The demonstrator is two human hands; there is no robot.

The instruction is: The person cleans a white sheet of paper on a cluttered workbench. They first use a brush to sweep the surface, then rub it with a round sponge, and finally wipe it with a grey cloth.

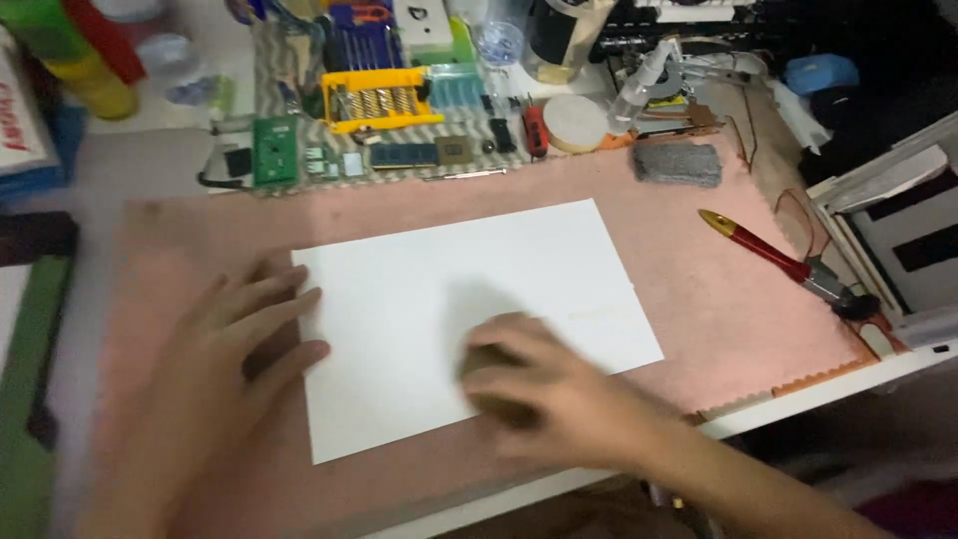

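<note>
Plainly, this is what shows from where I stand.

Left hand: the left hand [235, 344] lies flat with fingers spread, its fingertips touching the left edge of the white sheet [469, 299] and pinning it to the mat.

Right hand: the right hand [544, 384] is blurred and curled over a small dark, rounded object [489, 364]; I cannot tell what that object is, nor whether the fingers truly pinch it or only cup it.

Sheet: it lies in the middle of the pink mat [718, 289], slightly skewed, and looks blank; a faint line seems to run near its right edge, too soft to be sure of.

Progress: judging from the bare paper, the work on it looks barely begun; no mark, fold or cut shows that I can make out.

Surface: the mat covers a white desk whose front edge shows at lower right.

Nearby tools: a red-handled tool with a yellow tip [758, 245] lies on the mat well apart to the right, and a grey pad [679, 163] sits near the mat's far edge.

Back of the desk: a green circuit board [274, 150], a yellow holder of small parts [379, 100] and a round white disc [574, 122] crowd together.

Room: cluttered and dim at the right, with light framed panels leaning there.
</note>
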